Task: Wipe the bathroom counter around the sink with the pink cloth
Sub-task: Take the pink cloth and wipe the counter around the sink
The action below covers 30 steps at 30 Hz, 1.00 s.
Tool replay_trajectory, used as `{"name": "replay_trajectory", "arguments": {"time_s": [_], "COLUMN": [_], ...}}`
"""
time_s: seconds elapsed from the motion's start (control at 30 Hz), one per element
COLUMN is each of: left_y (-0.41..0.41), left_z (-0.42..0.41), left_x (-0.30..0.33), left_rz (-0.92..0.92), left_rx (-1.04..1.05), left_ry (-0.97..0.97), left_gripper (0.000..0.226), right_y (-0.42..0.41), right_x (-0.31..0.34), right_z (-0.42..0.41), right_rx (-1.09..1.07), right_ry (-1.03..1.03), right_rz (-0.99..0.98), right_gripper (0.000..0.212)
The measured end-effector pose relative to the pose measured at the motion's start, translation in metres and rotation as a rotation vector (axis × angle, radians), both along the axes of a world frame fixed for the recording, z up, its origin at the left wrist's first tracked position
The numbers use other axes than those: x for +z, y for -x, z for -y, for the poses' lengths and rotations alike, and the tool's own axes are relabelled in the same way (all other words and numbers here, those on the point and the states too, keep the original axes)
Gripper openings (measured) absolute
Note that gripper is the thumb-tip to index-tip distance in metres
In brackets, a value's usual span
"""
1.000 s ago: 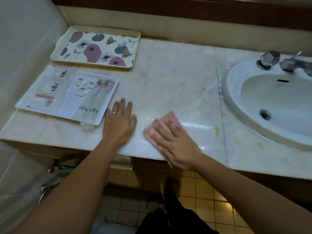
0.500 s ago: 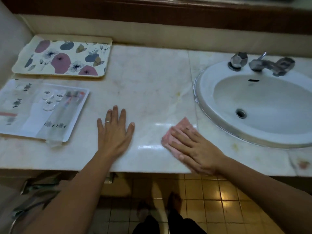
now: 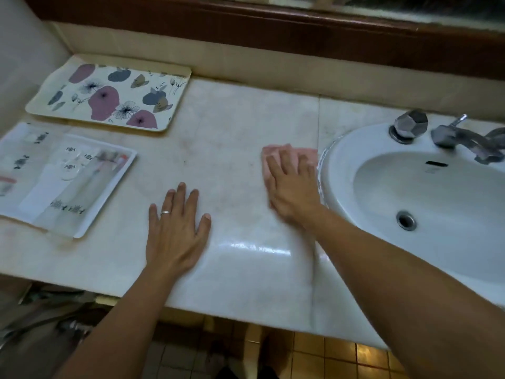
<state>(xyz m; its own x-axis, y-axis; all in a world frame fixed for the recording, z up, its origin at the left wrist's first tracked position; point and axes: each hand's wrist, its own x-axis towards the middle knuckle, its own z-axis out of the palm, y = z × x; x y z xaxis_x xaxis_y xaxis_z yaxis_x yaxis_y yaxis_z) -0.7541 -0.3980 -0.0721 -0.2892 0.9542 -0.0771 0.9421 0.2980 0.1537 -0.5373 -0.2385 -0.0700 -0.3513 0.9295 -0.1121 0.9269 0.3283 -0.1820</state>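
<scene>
The pale marble counter [image 3: 235, 127] runs left of a white oval sink [image 3: 341, 170]. My right hand [image 3: 292, 187] presses flat on the pink cloth [image 3: 273, 153], which lies on the counter just left of the sink rim; most of the cloth is hidden under my fingers. My left hand [image 3: 175, 231] rests palm down on the counter near the front edge, fingers spread, a ring on one finger, holding nothing. A wet shine shows on the counter between the two hands.
A floral tray [image 3: 109, 99] lies at the back left. In front of it sits a white tray [image 3: 109, 192] with packaged toiletries. Chrome taps [image 3: 410, 124] stand behind the sink basin. Below the counter's front edge is yellow tiled floor [image 3: 341, 356].
My right hand slid the pink cloth from the front edge away from me and rightwards, up to the sink rim. My left hand stayed flat in place.
</scene>
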Motion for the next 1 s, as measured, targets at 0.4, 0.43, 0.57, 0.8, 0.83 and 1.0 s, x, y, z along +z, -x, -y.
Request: {"name": "replay_trajectory", "arguments": {"time_s": [0.4, 0.43, 0.57, 0.8, 0.83, 1.0], "left_y": [-0.001, -0.002, -0.008, -0.063, -0.073, -0.094], "left_z": [0.001, 0.000, 0.008, 0.056, 0.061, 0.072], "left_x": [0.001, 0.002, 0.008, 0.011, 0.010, 0.009], "left_rz": [0.015, 0.017, 0.057, 0.081, 0.083, 0.048], "left_rx": [0.013, 0.014, -0.012, -0.125, -0.134, -0.184], "left_ry": [-0.009, -0.012, -0.047, -0.021, -0.017, 0.001], "left_gripper": [0.068, 0.068, 0.073, 0.069, 0.069, 0.069], "right_y": [-0.012, 0.004, -0.030, -0.134, -0.112, -0.081], "right_x": [0.005, 0.006, 0.003, 0.013, 0.010, 0.005], "right_z": [0.020, 0.035, 0.147, 0.151, 0.151, 0.211], "right_rx": [0.139, 0.129, 0.635, 0.383, 0.285, 0.448], "right_ry": [-0.084, -0.042, -0.106, -0.104, -0.128, -0.119], "right_rz": [-0.073, -0.082, -0.004, 0.055, 0.028, 0.011], "right_gripper": [0.053, 0.054, 0.055, 0.055, 0.054, 0.054]}}
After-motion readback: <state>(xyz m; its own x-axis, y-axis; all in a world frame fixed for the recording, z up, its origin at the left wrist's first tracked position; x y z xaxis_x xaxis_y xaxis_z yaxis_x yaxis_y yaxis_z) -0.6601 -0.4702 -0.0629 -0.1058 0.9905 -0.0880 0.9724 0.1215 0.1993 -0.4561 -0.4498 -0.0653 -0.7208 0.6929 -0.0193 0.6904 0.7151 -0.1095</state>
